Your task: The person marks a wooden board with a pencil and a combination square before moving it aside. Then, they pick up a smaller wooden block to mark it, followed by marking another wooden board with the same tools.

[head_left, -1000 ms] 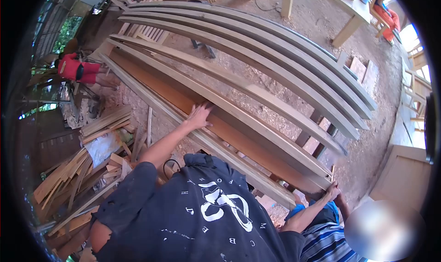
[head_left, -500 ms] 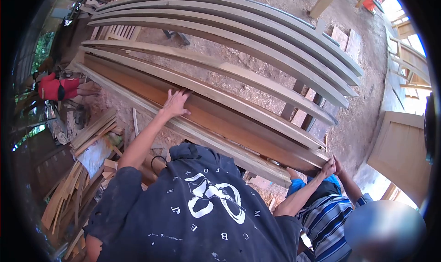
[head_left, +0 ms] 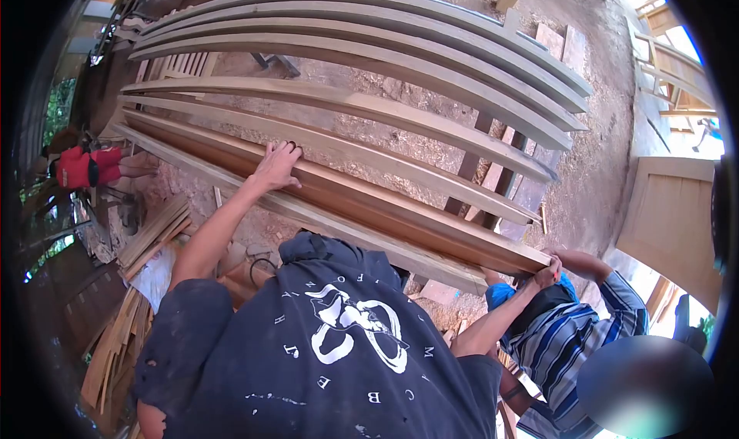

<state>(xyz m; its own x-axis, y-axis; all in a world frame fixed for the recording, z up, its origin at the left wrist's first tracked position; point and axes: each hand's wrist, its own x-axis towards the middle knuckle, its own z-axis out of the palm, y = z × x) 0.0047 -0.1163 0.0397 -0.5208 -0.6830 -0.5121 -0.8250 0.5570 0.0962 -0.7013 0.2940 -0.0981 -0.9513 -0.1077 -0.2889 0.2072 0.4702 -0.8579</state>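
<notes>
A long reddish-brown plank [head_left: 369, 200] lies tilted across a stack of pale boards. My left hand [head_left: 277, 166] grips its upper edge near the middle, fingers curled over the top. My right hand [head_left: 548, 272] holds the plank's near end at the lower right. A co-worker in a striped shirt [head_left: 570, 339] stands beside me, and that person's hand [head_left: 568, 257] is on the same end of the plank.
Several long curved grey boards [head_left: 369, 31] rest on supports beyond the plank. A pale board [head_left: 339, 227] lies just under it. Scrap wood [head_left: 146, 239] is piled at the left. A person in red [head_left: 85, 166] crouches far left. A wooden door panel [head_left: 673, 223] stands at right.
The brown plank's near end has come up and turned on edge. My left hand has slid left along it. The co-worker's arm now reaches over the plank's end from the right.
</notes>
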